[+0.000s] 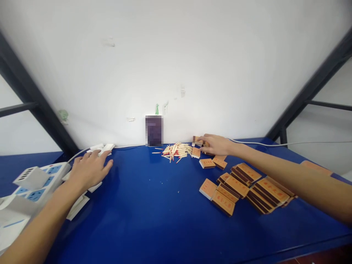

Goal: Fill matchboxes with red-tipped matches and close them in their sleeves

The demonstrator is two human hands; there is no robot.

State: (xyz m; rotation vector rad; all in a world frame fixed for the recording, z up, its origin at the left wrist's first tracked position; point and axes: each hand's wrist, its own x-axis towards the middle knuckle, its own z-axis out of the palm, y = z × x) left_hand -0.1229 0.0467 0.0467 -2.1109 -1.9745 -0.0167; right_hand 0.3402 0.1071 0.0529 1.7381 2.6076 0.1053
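My left hand hovers with its fingers spread over white trays at the left side of the blue table; nothing is in its grasp. At the back right, my right hand reaches to small orange matchboxes beside the wall. Its fingers are bent around or over a box, and what they hold is partly hidden. An orange matchbox lies just left of its fingertips. Left of that is a loose pile of matches with red heads. Several matchboxes lie in overlapping rows under and before my right forearm.
A white power strip with plugged-in adapters stands at the left. A dark, pixelated upright panel leans on the white wall. Dark metal frame bars slant at both sides, and a white cable runs along the back right.
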